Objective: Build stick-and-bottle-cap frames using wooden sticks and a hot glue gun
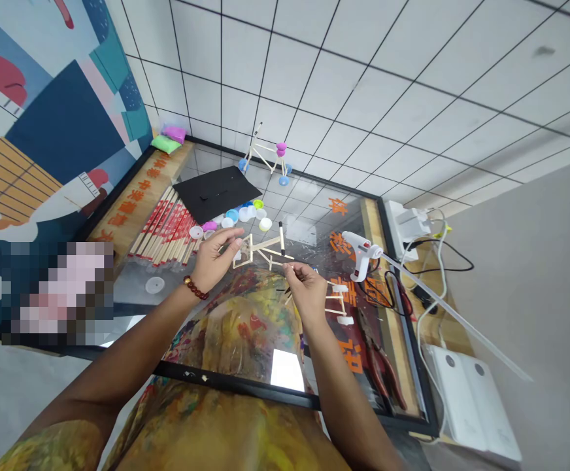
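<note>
My left hand [215, 260] wears a beaded bracelet and has its thumb and fingers apart beside a small frame of pale wooden sticks [265, 243]. Its thumb tip is close to the frame's left end; whether they touch is hard to tell. A black-tipped post rises from the frame's right side. At the lower right of the frame, the fingers of my right hand [307, 286] are pinched together on a thin wooden stick, mostly hidden by the fingertips. Just beyond that hand lies another stick frame with white wheels [344, 320].
A white glue gun [362, 255] with a long glue stick lies right, near pliers [383, 369] and cables. Packaged chopsticks [165, 229], a black sheet [219, 191] and colored caps [246, 213] lie left. A stick model with blue wheels [265, 157] stands at the back.
</note>
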Motion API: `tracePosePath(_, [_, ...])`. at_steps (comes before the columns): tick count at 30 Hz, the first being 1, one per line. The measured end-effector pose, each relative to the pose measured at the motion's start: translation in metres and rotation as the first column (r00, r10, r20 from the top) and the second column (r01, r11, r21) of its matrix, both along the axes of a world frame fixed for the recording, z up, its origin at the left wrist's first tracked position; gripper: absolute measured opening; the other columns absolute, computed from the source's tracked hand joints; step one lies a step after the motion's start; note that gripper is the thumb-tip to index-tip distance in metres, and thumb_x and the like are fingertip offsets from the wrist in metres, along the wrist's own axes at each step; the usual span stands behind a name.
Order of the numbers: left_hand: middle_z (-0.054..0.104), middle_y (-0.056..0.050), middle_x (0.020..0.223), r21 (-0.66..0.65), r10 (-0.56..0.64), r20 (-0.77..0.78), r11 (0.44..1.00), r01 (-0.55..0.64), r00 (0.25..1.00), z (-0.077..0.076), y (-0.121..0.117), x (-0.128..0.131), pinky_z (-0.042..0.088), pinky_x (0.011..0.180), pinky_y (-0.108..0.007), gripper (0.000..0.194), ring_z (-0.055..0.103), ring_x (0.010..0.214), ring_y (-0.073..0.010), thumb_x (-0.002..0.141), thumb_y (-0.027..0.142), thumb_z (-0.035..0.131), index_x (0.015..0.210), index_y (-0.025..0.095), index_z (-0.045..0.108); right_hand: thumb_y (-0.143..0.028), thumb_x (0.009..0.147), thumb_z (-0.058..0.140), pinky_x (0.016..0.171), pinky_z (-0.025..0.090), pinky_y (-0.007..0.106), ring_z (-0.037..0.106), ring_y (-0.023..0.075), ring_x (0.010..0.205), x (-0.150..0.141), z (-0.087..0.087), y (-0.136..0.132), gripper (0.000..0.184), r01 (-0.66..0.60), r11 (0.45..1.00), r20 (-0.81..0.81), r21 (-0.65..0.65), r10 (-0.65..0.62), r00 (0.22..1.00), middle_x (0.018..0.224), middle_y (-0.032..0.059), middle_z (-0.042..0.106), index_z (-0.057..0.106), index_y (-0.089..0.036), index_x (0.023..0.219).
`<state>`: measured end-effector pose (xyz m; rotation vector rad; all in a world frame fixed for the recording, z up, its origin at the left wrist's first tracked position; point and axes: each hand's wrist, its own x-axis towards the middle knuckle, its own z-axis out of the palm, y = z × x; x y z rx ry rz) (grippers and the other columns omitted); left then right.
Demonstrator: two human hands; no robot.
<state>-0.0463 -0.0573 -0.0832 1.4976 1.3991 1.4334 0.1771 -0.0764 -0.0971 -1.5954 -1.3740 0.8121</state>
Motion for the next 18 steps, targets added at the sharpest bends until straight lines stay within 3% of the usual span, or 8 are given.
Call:
tracePosePath(5, [0.070, -0.009, 0.125, -0.028, -0.112, 0.062, 0.993, 0.114, 0.992, 0.0023, -0.0018, -0.0002, 0.047, 0.107, -0.039, 0.037, 0.063, 0.118, -0.0235, 0.091, 0.044, 0.060, 0.118, 0.022, 0.071, -0.049, 0.081, 0.065, 0.062, 0.043, 0.026, 0.055, 0.0144, 0.062, -0.0003, 0.0004, 0.0007, 0.034, 0.010, 1.000, -0.002, -0.009, -0.010, 1.000, 0.067, 0.0014, 0.067, 0.075, -0.016, 0.080])
tracePosePath(12, [0.062, -0.009, 0.138, -0.051, -0.305, 0.051, 0.950, 0.307, 0.951, 0.0052, -0.0008, -0.0008, 0.037, 0.117, -0.043, 0.056, 0.055, 0.132, -0.0271, 0.082, 0.040, 0.072, 0.135, 0.025, 0.060, -0.049, 0.082, 0.064, 0.061, 0.043, 0.025, 0.055, 0.0142, 0.061, 0.0002, -0.0017, 0.0014, 0.034, 0.001, 1.000, 0.012, -0.004, -0.001, 1.000, 0.067, 0.0007, 0.067, 0.075, -0.017, 0.081])
tracePosePath(18, [0.061, -0.010, 0.140, -0.087, -0.338, 0.010, 0.937, 0.338, 0.941, 0.0029, 0.0023, 0.0008, 0.036, 0.117, -0.043, 0.059, 0.052, 0.134, -0.0269, 0.085, 0.040, 0.069, 0.140, 0.025, 0.054, -0.048, 0.082, 0.064, 0.063, 0.044, 0.026, 0.058, 0.0152, 0.063, 0.0003, -0.0002, 0.0012, 0.032, -0.001, 1.000, 0.023, -0.014, 0.001, 1.000, 0.069, 0.0016, 0.070, 0.076, -0.017, 0.082])
